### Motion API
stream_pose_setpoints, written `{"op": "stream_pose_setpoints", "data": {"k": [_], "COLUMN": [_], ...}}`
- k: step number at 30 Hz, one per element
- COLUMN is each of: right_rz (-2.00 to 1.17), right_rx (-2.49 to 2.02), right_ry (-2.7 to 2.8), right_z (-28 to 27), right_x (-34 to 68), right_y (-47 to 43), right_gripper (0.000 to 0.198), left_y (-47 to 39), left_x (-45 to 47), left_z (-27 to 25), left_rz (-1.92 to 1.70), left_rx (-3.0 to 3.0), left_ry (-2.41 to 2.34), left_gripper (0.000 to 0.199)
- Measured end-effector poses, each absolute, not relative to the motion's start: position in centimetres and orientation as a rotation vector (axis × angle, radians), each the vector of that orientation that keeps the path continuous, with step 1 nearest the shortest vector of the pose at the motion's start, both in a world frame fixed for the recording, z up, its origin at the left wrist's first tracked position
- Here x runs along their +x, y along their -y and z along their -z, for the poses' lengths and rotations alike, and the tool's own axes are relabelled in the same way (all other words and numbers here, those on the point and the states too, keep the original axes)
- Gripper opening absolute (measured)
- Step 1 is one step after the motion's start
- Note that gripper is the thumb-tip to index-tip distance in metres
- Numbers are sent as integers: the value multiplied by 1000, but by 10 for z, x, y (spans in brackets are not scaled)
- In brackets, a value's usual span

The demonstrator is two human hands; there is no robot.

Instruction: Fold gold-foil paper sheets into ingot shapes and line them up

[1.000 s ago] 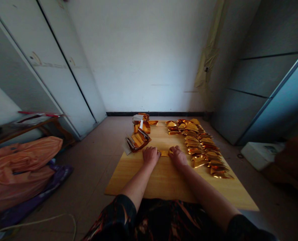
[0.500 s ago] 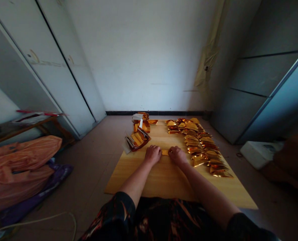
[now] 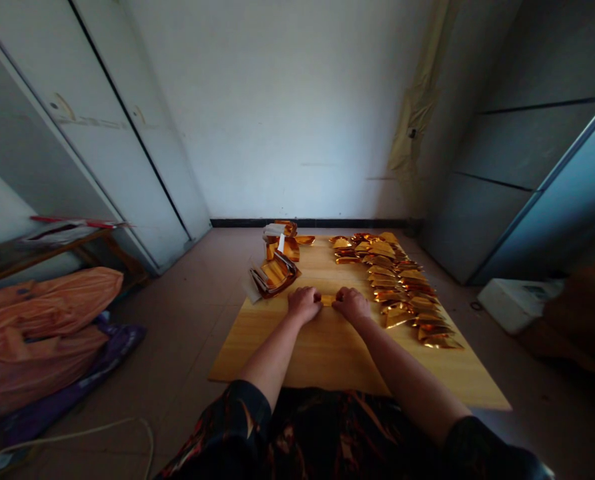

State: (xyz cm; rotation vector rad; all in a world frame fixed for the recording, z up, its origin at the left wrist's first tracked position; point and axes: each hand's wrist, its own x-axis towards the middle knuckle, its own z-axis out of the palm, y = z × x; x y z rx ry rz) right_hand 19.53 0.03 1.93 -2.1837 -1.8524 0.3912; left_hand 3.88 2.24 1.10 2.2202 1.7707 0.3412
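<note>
A small piece of gold foil paper (image 3: 328, 301) lies low over the wooden board, stretched between my two hands. My left hand (image 3: 304, 305) is closed on its left end. On the other end the fingers of my right hand (image 3: 352, 305) are closed too. My fingers cover both ends of the paper, so its full shape is hidden. Just beyond my left hand sits an open stack of gold foil sheets (image 3: 276, 273). Several folded gold paper pieces (image 3: 381, 280) lie in overlapping rows to the right of my right hand.
Everything rests on a low wooden board (image 3: 267, 353). More foil bundles (image 3: 280, 231) stand at its far left corner. Orange and purple bags (image 3: 52, 327) lie on the floor at left, near a pale cable (image 3: 77, 432). A white box (image 3: 507, 303) is at right.
My right hand has shifted slightly left, toward my left hand. Both hands keep hold of the gold foil paper. The whole view has shifted a little.
</note>
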Motion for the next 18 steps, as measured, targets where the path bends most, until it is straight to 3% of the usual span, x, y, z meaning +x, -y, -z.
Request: {"op": "stream_pose_setpoints", "data": {"k": [11,15,18], "right_rz": [-495,-417,-362], "right_rx": [-2119,-2098,-2076], "right_ry": [1867,1839,1864], "right_z": [-16,-8,-5], "right_x": [206,210,212], "right_y": [-3,-5,-6], "right_gripper": [29,42,40], "left_y": [-32,-32,-29], "left_x": [36,36,36], "left_z": [-13,-11,-11], "left_rz": [-292,-304,-330], "left_rx": [2083,2073,2078], "left_ry": [-1759,-1753,-1777], "left_gripper": [26,27,32]}}
